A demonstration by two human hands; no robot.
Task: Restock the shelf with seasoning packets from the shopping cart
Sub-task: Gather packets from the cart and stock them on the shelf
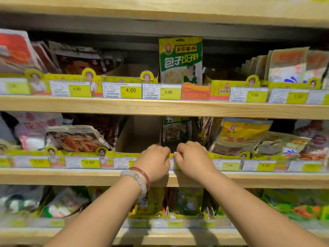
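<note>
gripping the yellow cardboard tray front (pixel 173 155) on the middle wooden shelf (pixel 71 176), left hand (pixel 154 162) and right hand (pixel 193 160) side by side, fingers curled over its lip, probably to straighten it. green seasoning packet (pixel 177 130) upright behind; empty cardboard bin (pixel 138 134) alongside. cart unseen.

Both hands (pixel 173 160) grip the tray front (pixel 224 155) on the middle shelf (pixel 71 177).

green seasoning packet (pixel 177 130) upright in tray
</note>
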